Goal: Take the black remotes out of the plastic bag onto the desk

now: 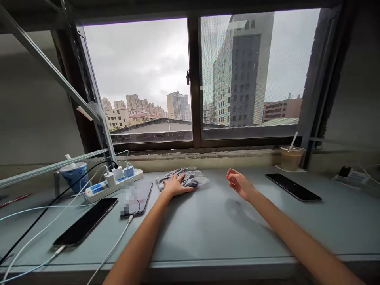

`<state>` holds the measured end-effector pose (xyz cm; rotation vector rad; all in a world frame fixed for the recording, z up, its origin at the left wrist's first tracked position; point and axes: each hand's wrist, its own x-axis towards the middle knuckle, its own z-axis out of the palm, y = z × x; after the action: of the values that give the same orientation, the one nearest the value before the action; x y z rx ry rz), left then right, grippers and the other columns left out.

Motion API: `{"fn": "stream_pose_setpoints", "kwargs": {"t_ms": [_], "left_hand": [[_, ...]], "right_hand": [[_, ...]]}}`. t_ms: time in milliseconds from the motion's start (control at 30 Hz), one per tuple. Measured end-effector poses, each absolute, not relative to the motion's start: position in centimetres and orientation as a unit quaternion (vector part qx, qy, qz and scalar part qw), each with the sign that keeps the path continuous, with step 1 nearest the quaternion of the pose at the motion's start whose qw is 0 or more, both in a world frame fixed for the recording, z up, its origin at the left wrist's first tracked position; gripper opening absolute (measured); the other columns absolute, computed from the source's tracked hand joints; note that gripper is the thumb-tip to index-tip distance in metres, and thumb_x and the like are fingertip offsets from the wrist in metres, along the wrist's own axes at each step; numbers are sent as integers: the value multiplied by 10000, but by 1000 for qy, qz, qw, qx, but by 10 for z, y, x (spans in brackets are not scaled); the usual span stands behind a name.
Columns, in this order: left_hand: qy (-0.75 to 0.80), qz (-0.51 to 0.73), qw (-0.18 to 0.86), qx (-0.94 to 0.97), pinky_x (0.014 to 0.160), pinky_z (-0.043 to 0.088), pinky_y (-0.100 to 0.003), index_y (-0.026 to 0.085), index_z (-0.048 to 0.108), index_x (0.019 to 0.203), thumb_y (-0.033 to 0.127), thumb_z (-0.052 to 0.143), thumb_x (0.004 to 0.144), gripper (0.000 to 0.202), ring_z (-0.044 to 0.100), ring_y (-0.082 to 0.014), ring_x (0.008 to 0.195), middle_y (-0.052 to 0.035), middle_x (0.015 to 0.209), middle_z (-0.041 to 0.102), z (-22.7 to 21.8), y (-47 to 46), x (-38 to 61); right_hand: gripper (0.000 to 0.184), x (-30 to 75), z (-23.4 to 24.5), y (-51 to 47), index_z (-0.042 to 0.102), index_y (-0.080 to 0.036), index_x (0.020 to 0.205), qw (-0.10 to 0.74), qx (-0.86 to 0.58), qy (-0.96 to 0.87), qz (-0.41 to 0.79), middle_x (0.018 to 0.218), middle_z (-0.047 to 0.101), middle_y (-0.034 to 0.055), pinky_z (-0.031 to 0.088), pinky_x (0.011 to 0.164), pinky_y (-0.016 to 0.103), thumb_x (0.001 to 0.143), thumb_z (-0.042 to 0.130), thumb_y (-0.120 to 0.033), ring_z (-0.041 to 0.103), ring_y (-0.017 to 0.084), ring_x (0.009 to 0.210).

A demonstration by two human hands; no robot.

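My left hand [174,186] lies with fingers spread on a clear plastic bag [194,179] that has something dark folded inside. What the dark contents are, I cannot make out. The bag rests flat on the grey-blue table near the window wall. Off to the right, my right hand [239,184] hovers over the tabletop, its fingers loosely bent and slightly apart. Nothing shows in it, and its shadow falls on the table below.
Left: a charging phone [87,221], a second phone [138,200], a white power strip [114,184] with plugs and cables, and a blue cup [74,176]. Right: a dark phone [292,187] and a plastic cup with a straw [291,159]. A metal frame [59,59] slants across the left.
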<state>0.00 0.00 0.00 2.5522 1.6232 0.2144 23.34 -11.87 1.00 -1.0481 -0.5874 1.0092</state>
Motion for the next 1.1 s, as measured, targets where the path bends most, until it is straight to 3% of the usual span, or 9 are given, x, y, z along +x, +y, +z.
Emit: {"fn": "stream_pose_setpoints", "kwargs": {"t_ms": [167,300,433,633,800,933,1100], "left_hand": [[531,132,-45,836,987,199,-528,255,370,1294,722,470,600,843,294,-331,1248,-147,1322,387,1,1,-3],[490,178,-133,843,925,305,-418,205,552,1028,625,512,649,567,447,-280,1081,-113,1091,530,2,-6,2],[456,169,-115,866,822,377,-352,197,556,913,524,508,712,387,517,-244,957,-76,964,561,2,-12,6],[384,180,-91,901,759,403,-323,213,551,912,511,501,737,348,545,-222,882,-51,946,560,-2,-23,18],[323,187,-78,925,760,411,-336,209,547,947,520,502,737,378,549,-219,849,-52,948,566,-5,-38,33],[313,182,-84,928,761,419,-339,206,532,961,525,491,743,389,555,-216,845,-48,973,565,-5,-44,37],[308,180,-74,931,732,433,-309,210,504,980,507,492,748,377,569,-204,852,-38,984,558,-4,-48,38]], "right_hand": [[261,233,7,-117,553,-225,685,676,-523,-299,424,712,545,-27,386,472,160,476,542,-68,535,84,670],[199,233,3,-116,570,-217,673,654,-560,-345,374,684,556,-17,404,516,185,501,536,-124,529,96,656],[164,235,-5,-112,611,-217,654,600,-605,-451,264,695,578,3,406,526,228,531,520,-158,516,121,642],[212,245,-21,-104,696,-244,730,475,-684,-545,95,754,635,24,406,665,290,572,566,-191,553,169,724],[159,252,-27,-102,709,-216,717,453,-662,-587,108,838,662,62,416,713,312,621,611,-297,575,202,779],[199,253,-26,-100,707,-185,666,449,-658,-590,131,775,666,78,422,703,321,628,625,-362,579,213,747],[213,249,-24,-101,720,-182,739,448,-593,-632,220,864,670,61,417,765,295,640,607,-332,575,194,825]]}}
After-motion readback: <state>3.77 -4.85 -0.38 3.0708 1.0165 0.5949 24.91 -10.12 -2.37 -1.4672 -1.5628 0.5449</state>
